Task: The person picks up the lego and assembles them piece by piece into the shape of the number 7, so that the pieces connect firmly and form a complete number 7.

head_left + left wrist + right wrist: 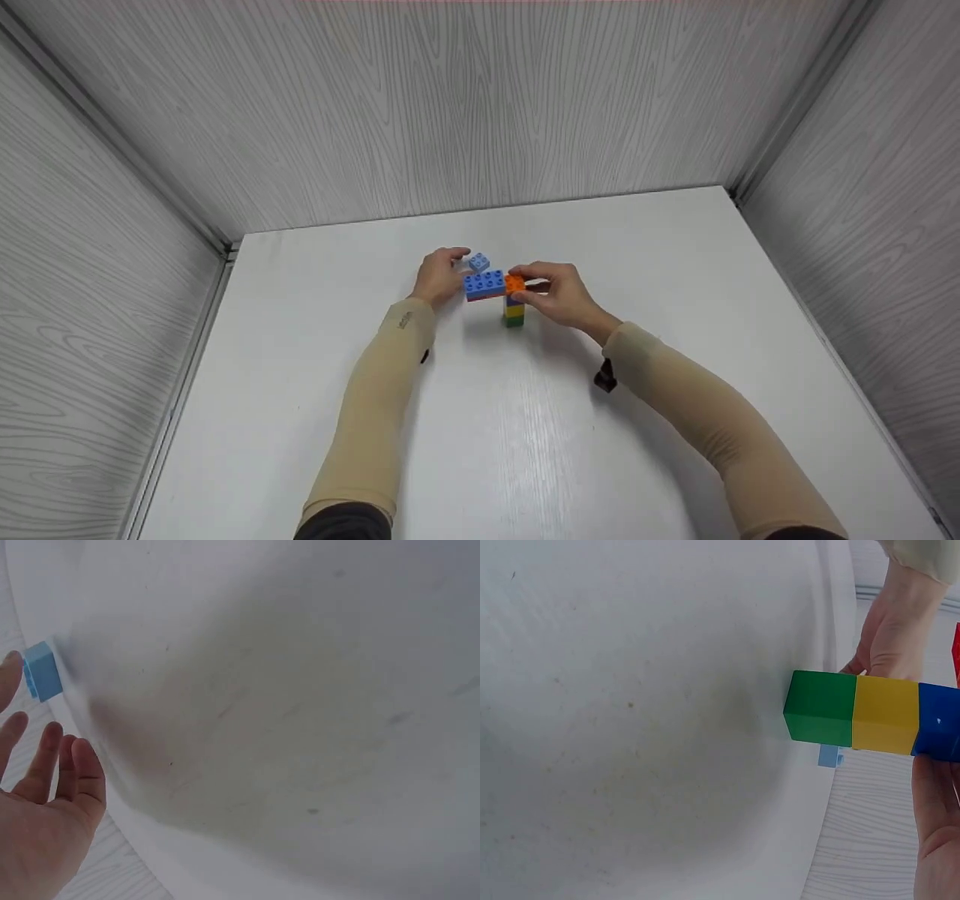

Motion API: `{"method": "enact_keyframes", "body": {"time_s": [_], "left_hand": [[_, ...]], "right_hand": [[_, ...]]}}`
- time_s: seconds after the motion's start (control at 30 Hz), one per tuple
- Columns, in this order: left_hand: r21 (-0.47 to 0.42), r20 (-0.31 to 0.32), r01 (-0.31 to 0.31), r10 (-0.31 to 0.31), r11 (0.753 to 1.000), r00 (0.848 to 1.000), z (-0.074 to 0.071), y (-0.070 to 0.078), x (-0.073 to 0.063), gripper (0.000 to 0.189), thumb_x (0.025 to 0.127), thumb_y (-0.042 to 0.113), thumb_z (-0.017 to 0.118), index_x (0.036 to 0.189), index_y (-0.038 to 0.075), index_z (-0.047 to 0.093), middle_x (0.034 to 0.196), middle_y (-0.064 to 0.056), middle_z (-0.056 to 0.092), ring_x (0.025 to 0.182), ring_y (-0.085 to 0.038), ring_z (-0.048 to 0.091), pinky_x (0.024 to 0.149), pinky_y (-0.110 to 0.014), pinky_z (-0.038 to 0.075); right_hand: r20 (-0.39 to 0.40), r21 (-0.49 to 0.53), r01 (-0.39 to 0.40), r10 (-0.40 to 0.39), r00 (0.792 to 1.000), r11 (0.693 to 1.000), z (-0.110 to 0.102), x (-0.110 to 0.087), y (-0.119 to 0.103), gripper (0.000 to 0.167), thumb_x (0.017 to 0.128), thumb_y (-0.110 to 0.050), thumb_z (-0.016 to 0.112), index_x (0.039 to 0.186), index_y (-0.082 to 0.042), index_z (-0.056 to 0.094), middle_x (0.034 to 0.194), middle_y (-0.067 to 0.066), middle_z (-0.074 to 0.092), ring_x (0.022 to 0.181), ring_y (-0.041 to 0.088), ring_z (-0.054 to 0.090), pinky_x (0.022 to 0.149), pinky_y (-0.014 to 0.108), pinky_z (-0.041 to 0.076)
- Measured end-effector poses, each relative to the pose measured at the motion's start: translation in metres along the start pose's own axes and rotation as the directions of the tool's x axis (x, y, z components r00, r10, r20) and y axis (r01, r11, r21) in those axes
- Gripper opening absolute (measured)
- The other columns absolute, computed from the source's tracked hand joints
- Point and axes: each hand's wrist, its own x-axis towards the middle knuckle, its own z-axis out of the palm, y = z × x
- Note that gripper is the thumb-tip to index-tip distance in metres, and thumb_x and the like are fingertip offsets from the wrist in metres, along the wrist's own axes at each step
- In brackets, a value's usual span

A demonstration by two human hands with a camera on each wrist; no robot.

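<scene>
A tower of toy building bricks stands on the table, a green brick (pixel 821 706) at its foot, then a yellow brick (pixel 886 714) and a dark blue brick (pixel 939 720). At the top is an orange brick (pixel 514 283), which my right hand (pixel 561 296) pinches between thumb and fingers. Out to the left of it juts a long blue brick (pixel 484 284) with a red layer below. My left hand (pixel 439 277) is behind that overhang, fingers spread and loosely bent around a small light blue brick (pixel 43 672), with a gap showing between them and the brick.
The white table (pixel 480 435) has a back edge beyond the bricks, with a pale wood-grain wall (pixel 480 105) behind it. More grey panels rise at left and right. A small dark device (pixel 605 376) hangs under the right wrist.
</scene>
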Motion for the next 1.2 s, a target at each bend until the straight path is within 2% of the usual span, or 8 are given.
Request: {"method": "enact_keyframes", "body": {"time_s": [0.07, 0.2, 0.37, 0.6, 0.7, 0.87, 1.0, 1.2], "left_hand": [[0.054, -0.005, -0.008, 0.009, 0.998, 1.0, 0.001, -0.001, 0.004, 0.053, 0.107, 0.016, 0.075, 0.159, 0.014, 0.064, 0.158, -0.013, 0.067, 0.152, -0.033, 0.059, 0.136, -0.049, 0.042], [0.088, -0.044, 0.008, -0.004, 0.996, 0.999, 0.007, 0.001, 0.01, 0.054, 0.105, 0.026, 0.081, 0.156, 0.01, 0.067, 0.152, -0.012, 0.071, 0.148, -0.033, 0.061, 0.135, -0.048, 0.041], [0.05, -0.084, 0.064, -0.06, 0.997, 0.995, 0.015, 0.002, 0.012, 0.053, 0.103, 0.035, 0.085, 0.148, 0.009, 0.073, 0.143, -0.009, 0.076, 0.139, -0.03, 0.065, 0.128, -0.048, 0.048], [-0.048, -0.1, 0.095, -0.1, 0.994, 0.99, 0.017, 0.005, 0.011, 0.05, 0.104, 0.032, 0.084, 0.148, 0.01, 0.073, 0.142, -0.009, 0.077, 0.135, -0.027, 0.068, 0.126, -0.047, 0.053], [-0.094, -0.096, 0.101, -0.11, 0.99, 0.989, 0.015, 0.008, 0.01, 0.05, 0.104, 0.03, 0.083, 0.148, 0.009, 0.073, 0.141, -0.011, 0.077, 0.133, -0.027, 0.069, 0.124, -0.047, 0.054], [-0.125, -0.1, 0.038, -0.051, 0.991, 0.994, 0.006, 0.009, 0.004, 0.046, 0.104, 0.027, 0.083, 0.143, 0.004, 0.075, 0.134, -0.013, 0.08, 0.126, -0.028, 0.074, 0.118, -0.046, 0.059], [-0.141, -0.109, -0.011, -0.004, 0.99, 0.994, -0.007, 0.013, -0.005, 0.046, 0.104, 0.029, 0.081, 0.143, 0.006, 0.076, 0.131, -0.012, 0.081, 0.122, -0.027, 0.075, 0.114, -0.044, 0.062], [-0.233, -0.117, -0.062, 0.035, 0.97, 0.993, -0.027, 0.023, -0.021, 0.046, 0.104, 0.032, 0.081, 0.145, 0.01, 0.076, 0.133, -0.011, 0.08, 0.122, -0.026, 0.074, 0.111, -0.043, 0.064]], "right_hand": [[0.003, 0.004, 0.001, -0.001, 1.0, 1.0, 0.0, 0.001, -0.001, 0.041, 0.102, -0.017, 0.084, 0.142, -0.007, 0.078, 0.139, 0.014, 0.079, 0.128, 0.036, 0.077, 0.107, 0.044, 0.067], [0.004, -0.014, -0.007, 0.007, 1.0, 1.0, -0.002, 0.001, 0.0, 0.043, 0.102, -0.017, 0.084, 0.143, -0.006, 0.077, 0.14, 0.012, 0.08, 0.129, 0.034, 0.077, 0.107, 0.046, 0.067], [0.001, -0.027, 0.003, -0.003, 1.0, 1.0, 0.0, -0.001, 0.0, 0.043, 0.102, -0.015, 0.084, 0.143, -0.007, 0.077, 0.14, 0.013, 0.079, 0.128, 0.035, 0.077, 0.106, 0.049, 0.067], [0.006, -0.03, 0.022, -0.022, 1.0, 0.999, 0.0, 0.001, 0.002, 0.04, 0.103, -0.018, 0.084, 0.143, -0.013, 0.078, 0.14, 0.012, 0.08, 0.127, 0.035, 0.078, 0.105, 0.046, 0.068], [0.003, -0.032, 0.024, -0.024, 1.0, 0.999, -0.002, 0.001, 0.003, 0.041, 0.103, -0.019, 0.084, 0.143, -0.012, 0.078, 0.139, 0.012, 0.08, 0.127, 0.035, 0.078, 0.104, 0.046, 0.068], [0.004, -0.027, 0.023, -0.023, 1.0, 0.999, -0.002, 0.0, 0.003, 0.044, 0.103, -0.021, 0.084, 0.144, -0.007, 0.076, 0.14, 0.013, 0.08, 0.126, 0.035, 0.078, 0.105, 0.046, 0.068], [0.004, -0.021, -0.004, 0.005, 1.0, 1.0, -0.001, 0.002, 0.002, 0.046, 0.102, -0.022, 0.085, 0.145, -0.008, 0.076, 0.143, 0.013, 0.079, 0.126, 0.035, 0.078, 0.108, 0.047, 0.067], [-0.009, -0.015, -0.043, 0.043, 0.999, 0.999, -0.001, 0.002, 0.003, 0.046, 0.101, -0.021, 0.086, 0.145, -0.013, 0.077, 0.143, 0.01, 0.08, 0.125, 0.032, 0.079, 0.111, 0.049, 0.066]]}}
